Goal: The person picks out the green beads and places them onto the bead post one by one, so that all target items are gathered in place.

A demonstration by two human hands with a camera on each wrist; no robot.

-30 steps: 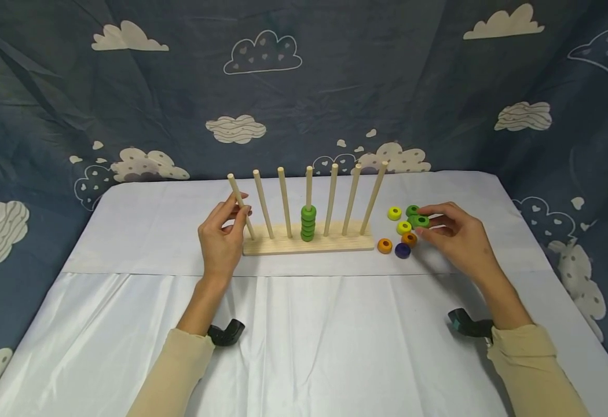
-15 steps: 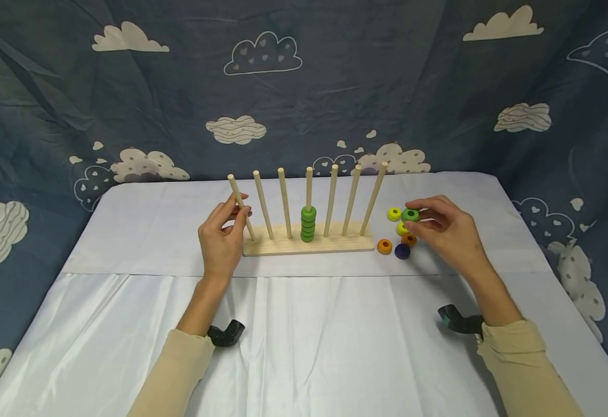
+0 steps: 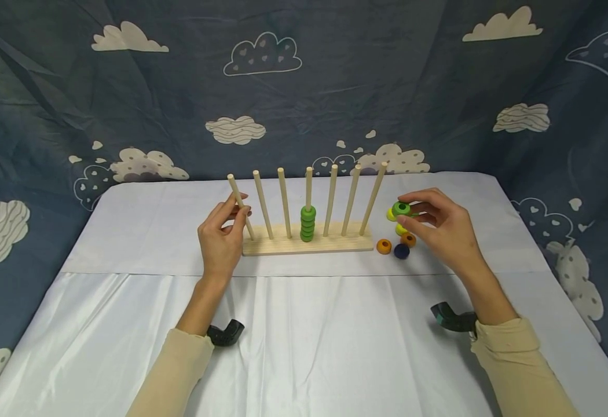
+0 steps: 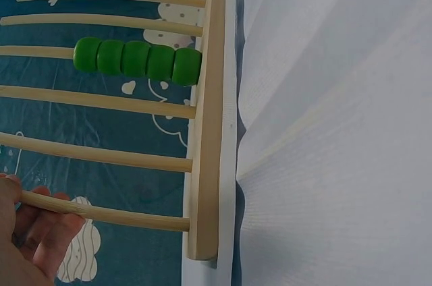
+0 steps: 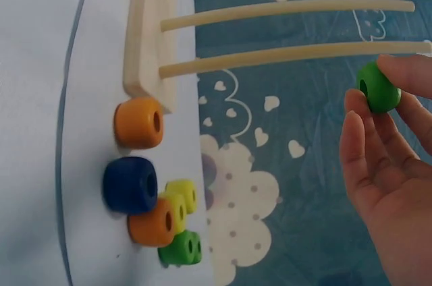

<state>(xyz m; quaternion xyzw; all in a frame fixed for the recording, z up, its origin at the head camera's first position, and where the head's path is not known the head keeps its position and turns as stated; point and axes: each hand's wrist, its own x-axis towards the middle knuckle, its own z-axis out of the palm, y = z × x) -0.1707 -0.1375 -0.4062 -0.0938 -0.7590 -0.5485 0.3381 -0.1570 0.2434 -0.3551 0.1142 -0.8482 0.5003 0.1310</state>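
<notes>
Above the loose beads, the right hand [image 3: 442, 226] pinches a green bead [image 3: 401, 208]; the left hand [image 3: 222, 234] grips the leftmost peg [image 3: 241, 206].

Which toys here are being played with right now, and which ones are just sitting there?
In use:
- green ring, pinched in the right hand
- wooden peg rack, its end peg gripped by the left hand
- green stack on the middle peg

Just lying about:
- orange ring, dark blue ring and the other loose rings beside them
- cloud curtain behind the table
</notes>
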